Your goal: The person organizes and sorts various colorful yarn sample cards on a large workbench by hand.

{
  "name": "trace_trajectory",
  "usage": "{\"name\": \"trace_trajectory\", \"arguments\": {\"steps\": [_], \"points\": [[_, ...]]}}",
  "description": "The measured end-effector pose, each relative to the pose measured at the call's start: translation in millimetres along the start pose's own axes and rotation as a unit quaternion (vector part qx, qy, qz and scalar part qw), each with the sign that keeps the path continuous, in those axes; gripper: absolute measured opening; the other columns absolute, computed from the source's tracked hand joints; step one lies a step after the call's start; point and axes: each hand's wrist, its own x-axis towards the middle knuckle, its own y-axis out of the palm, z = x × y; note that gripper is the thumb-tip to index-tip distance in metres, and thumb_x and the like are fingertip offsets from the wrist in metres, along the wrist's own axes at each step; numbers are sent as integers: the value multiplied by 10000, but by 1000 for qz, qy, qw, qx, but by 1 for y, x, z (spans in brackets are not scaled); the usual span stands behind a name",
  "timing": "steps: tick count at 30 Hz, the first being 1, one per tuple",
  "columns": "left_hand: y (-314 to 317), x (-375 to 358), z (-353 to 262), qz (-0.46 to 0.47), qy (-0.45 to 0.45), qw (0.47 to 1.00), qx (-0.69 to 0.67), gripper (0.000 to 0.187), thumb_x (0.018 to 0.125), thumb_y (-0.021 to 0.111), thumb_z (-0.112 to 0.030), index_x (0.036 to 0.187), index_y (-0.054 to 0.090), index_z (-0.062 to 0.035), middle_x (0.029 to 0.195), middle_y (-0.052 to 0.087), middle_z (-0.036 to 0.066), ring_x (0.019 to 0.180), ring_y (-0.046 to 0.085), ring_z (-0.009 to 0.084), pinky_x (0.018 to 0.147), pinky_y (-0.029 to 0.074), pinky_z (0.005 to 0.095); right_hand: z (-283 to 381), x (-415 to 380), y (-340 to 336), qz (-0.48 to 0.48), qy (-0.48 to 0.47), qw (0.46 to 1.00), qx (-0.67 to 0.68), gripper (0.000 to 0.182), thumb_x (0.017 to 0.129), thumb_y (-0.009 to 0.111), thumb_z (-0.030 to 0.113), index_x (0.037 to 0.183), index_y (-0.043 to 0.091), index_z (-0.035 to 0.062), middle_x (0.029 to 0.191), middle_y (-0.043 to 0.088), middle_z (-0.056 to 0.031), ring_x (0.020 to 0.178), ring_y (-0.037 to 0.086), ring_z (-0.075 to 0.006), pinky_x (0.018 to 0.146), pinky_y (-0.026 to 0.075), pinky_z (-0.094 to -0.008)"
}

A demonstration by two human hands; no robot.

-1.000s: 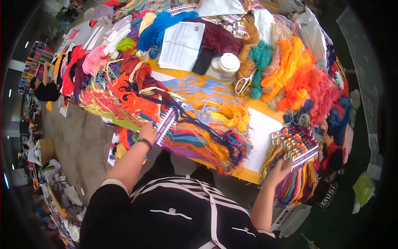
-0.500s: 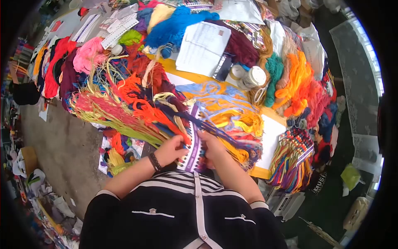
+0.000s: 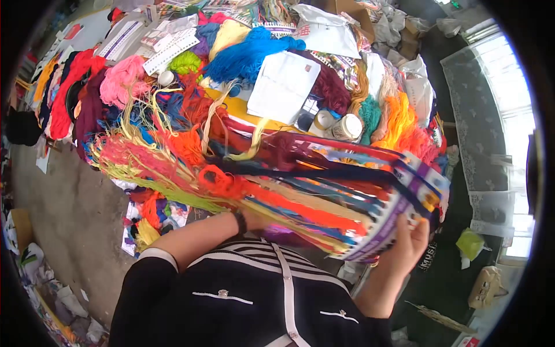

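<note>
A long white-and-purple thread card (image 3: 373, 234) with holes along its edges is tilted at the right, blurred by motion. My right hand (image 3: 409, 243) pinches its outer edge, thumb on the card's face. Many strands of embroidery thread (image 3: 312, 202), in orange, beige, blue, navy and red, stretch leftward from the card. They gather by my left hand (image 3: 254, 220), which closes around the bundle; its fingers are mostly hidden by the strands. Loose thread ends in pink, yellow and green (image 3: 139, 156) spread out farther left.
Yarn heaps cover the table, including a blue hank (image 3: 248, 55), a pink one (image 3: 123, 81) and an orange one (image 3: 399, 124). Paper sheets (image 3: 283, 84) lie behind the card, near a white tub (image 3: 348, 127). A curtain (image 3: 480, 139) hangs at the right.
My right hand has carried the thread card from in front of my body out to the right. The strands now stretch between the card and my left hand, which stays near my body.
</note>
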Motion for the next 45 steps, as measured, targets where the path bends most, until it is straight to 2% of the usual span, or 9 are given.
{"name": "trace_trajectory", "arguments": {"steps": [10,13,18,22,26,28,34,42,45], "points": [[-55,51,38,14,-7,963,268,202,780,595,-227,908,653,-82,881,640,158,834,624,285,744,497,408,-2,36,-177,-155,-19,988,15,273,862,563,-5,1132,526,-24,1011,633,-85,863,622,-128,770,495,-255],[-84,22,75,-130,-178,975,-18,208,791,609,-276,906,619,-103,832,607,128,814,600,281,756,491,414,-16,40,-211,-128,38,991,17,263,851,570,-7,1112,544,-21,1007,633,-81,851,622,-128,763,489,-250],[-131,-8,128,-340,-404,707,-471,249,809,632,-357,902,563,-137,752,552,79,782,561,274,775,480,423,-40,44,-272,-223,-7,975,26,251,849,588,-1,1097,555,5,1006,627,-78,858,621,-150,761,498,-262],[-203,-35,85,-532,-385,531,-535,522,893,451,-503,1255,409,-129,1338,406,104,1213,437,277,1026,303,501,-32,47,-323,-257,-14,966,33,281,870,595,51,1141,529,17,1025,629,-76,880,625,-147,760,506,-267],[-201,-34,72,-507,-414,572,-494,695,868,466,-529,1416,255,-158,1479,271,44,1341,296,249,1075,181,465,-38,46,-264,-147,2,989,0,257,840,596,8,1093,555,24,916,612,-32,809,598,-110,718,479,-237],[-151,19,37,-380,-474,705,-365,525,869,550,-424,1312,441,-166,1278,505,9,1209,460,208,978,292,421,-52,37,-190,-131,67,989,7,307,799,614,-9,1095,566,55,886,575,2,773,544,-92,724,442,-237],[-54,131,-161,-111,-82,932,-334,545,989,338,-400,1391,326,-31,1423,354,116,1326,330,223,1082,245,375,-60,10,-58,102,126,975,153,242,866,548,-15,1102,555,35,952,628,-15,828,582,-78,748,459,-228],[-29,169,-202,-73,5,848,-525,561,965,364,-208,1441,158,7,1453,300,164,1282,364,202,1052,287,326,-41,4,-33,170,148,949,222,281,887,533,-13,1166,529,9,1045,630,-52,904,604,-106,809,475,-244],[-43,168,-214,-155,94,983,-10,570,750,559,16,1302,465,-87,1392,384,165,1222,442,294,1008,362,365,-33,10,-37,179,167,943,227,275,879,544,-17,1153,544,9,1003,641,-50,845,615,-99,753,492,-230]]}}
